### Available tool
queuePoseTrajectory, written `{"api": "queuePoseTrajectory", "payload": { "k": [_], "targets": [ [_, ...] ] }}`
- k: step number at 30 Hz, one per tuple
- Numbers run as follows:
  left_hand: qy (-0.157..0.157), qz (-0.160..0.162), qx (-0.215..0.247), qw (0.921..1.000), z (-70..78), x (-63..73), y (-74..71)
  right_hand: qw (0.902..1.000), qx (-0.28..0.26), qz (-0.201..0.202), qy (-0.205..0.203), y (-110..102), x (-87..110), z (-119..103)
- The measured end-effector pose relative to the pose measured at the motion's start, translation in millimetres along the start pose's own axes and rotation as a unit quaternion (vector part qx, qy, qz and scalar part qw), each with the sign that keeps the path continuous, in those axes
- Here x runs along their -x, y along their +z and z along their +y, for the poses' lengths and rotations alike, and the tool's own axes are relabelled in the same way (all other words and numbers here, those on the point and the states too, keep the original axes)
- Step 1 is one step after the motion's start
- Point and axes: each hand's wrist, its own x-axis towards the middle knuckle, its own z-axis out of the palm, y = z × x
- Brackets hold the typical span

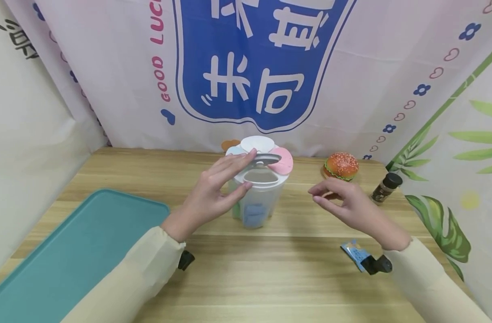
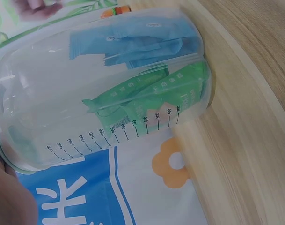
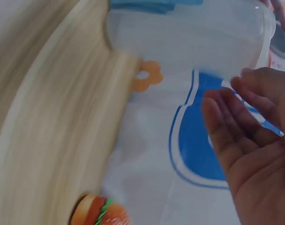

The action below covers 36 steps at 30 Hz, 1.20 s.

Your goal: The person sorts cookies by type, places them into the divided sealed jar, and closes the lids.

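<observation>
A clear plastic storage canister [image 1: 262, 197] stands upright on the table, its lid made of several coloured flaps. The grey flap [image 1: 266, 159] is tilted up, leaving the front opening uncovered. My left hand [image 1: 213, 186] touches that flap with extended fingers, thumb near the opening's rim. Blue packets [image 1: 254, 216] lie at the bottom of the front compartment. In the left wrist view, green packets [image 2: 151, 93] fill part of a neighbouring compartment. To the right of the canister, my right hand [image 1: 349, 202] hovers with loosely bent fingers and holds nothing.
A teal tray [image 1: 88, 251] lies at the left. A toy hamburger [image 1: 341, 166] and a black-capped bottle [image 1: 385, 188] stand at the back right. One blue packet [image 1: 354, 253] lies near the right wrist, partly covered by its camera. A printed curtain [image 1: 120, 107] hangs behind.
</observation>
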Motion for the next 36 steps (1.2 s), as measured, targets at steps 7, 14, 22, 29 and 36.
{"api": "queuePoseTrajectory", "payload": {
  "k": [7, 14, 22, 29, 36],
  "targets": [
    [0.005, 0.001, 0.001, 1.0, -1.8, -0.6, 1.1, 0.9901, 0.027, -0.093, 0.102, -5, 28.8, 25],
    [0.004, -0.002, 0.003, 1.0, 0.3, -2.5, 1.6, 0.975, 0.008, -0.147, 0.167, -11, 58.4, 44],
    [0.006, 0.006, 0.002, 1.0, 2.8, -3.5, 0.8, 0.9414, 0.014, -0.204, 0.268, -17, 86.1, 59],
    [0.003, 0.002, 0.004, 1.0, 0.8, -1.7, 0.9, 0.9346, -0.034, -0.209, 0.286, -12, 99.6, 66],
    [-0.001, 0.001, 0.007, 1.0, -0.9, 0.3, 1.7, 0.932, -0.03, -0.204, 0.298, -7, 101.3, 68]
  ]
}}
